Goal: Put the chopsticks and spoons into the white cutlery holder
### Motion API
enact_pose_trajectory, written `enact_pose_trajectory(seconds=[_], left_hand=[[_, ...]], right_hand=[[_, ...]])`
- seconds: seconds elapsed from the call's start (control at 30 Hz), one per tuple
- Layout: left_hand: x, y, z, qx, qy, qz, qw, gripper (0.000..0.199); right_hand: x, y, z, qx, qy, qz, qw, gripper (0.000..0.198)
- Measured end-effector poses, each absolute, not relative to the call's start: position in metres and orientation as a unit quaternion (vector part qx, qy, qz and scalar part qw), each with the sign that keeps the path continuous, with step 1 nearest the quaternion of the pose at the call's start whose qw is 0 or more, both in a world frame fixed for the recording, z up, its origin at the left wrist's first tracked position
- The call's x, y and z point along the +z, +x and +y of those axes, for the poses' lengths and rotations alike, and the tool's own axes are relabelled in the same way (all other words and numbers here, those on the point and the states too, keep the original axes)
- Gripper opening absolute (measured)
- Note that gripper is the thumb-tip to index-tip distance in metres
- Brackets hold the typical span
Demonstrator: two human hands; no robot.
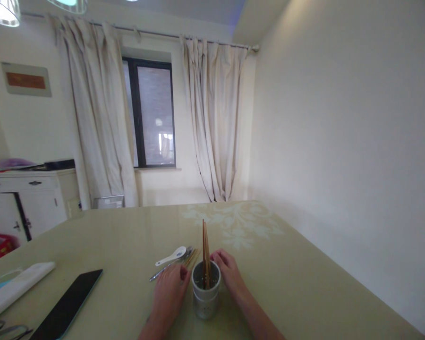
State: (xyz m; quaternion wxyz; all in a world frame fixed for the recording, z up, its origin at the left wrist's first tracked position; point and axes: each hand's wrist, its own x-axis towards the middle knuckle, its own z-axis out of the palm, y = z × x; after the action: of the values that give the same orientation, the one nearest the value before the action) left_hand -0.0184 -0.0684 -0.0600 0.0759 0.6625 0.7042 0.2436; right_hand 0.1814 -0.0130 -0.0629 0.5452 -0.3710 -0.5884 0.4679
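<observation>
A grey-white utensil holder (206,302) stands upright on the table, with a few brown chopsticks (206,255) rising out of it. My left hand (170,285) rests just to its left, fingers loosely curled inward and nothing visible in them. On the other side my right hand (228,270) lies close to the holder's rim, its fingers also curled with nothing seen in them; whether it touches the rim I cannot tell. Beyond my left hand lie a white spoon (172,256), a metal utensil (158,274) and more chopsticks (191,258), partly hidden by that hand.
The pale table (127,245) carries a black flat device (69,304), a white long object (21,288) and dark-rimmed glasses or cables (10,330) on the left. A wall (340,165) runs along the right side. A white cabinet (42,198) stands at the back left.
</observation>
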Motion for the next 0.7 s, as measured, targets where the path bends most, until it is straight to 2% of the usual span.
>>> enact_pose_trajectory(seconds=[0.17, 0.3, 0.5, 0.57, 0.7], left_hand=[[-0.061, -0.016, -0.065, 0.351, 0.66, 0.649, 0.145, 0.03], [-0.067, -0.017, -0.061, 0.41, 0.649, 0.615, 0.18, 0.027], [-0.071, -0.016, -0.057, 0.453, 0.649, 0.586, 0.172, 0.033], [-0.07, -0.022, -0.057, 0.454, 0.644, 0.597, 0.148, 0.036], [-0.07, -0.038, -0.06, 0.366, 0.633, 0.679, 0.068, 0.031]], right_hand=[[-0.067, 0.17, -0.012, 0.542, -0.333, -0.577, 0.512, 0.058], [-0.066, 0.169, -0.013, 0.559, -0.319, -0.552, 0.53, 0.052], [-0.066, 0.168, -0.01, 0.587, -0.318, -0.499, 0.552, 0.059], [-0.06, 0.179, -0.005, 0.554, -0.327, -0.472, 0.603, 0.057], [-0.037, 0.225, 0.008, 0.367, -0.361, -0.374, 0.772, 0.047]])
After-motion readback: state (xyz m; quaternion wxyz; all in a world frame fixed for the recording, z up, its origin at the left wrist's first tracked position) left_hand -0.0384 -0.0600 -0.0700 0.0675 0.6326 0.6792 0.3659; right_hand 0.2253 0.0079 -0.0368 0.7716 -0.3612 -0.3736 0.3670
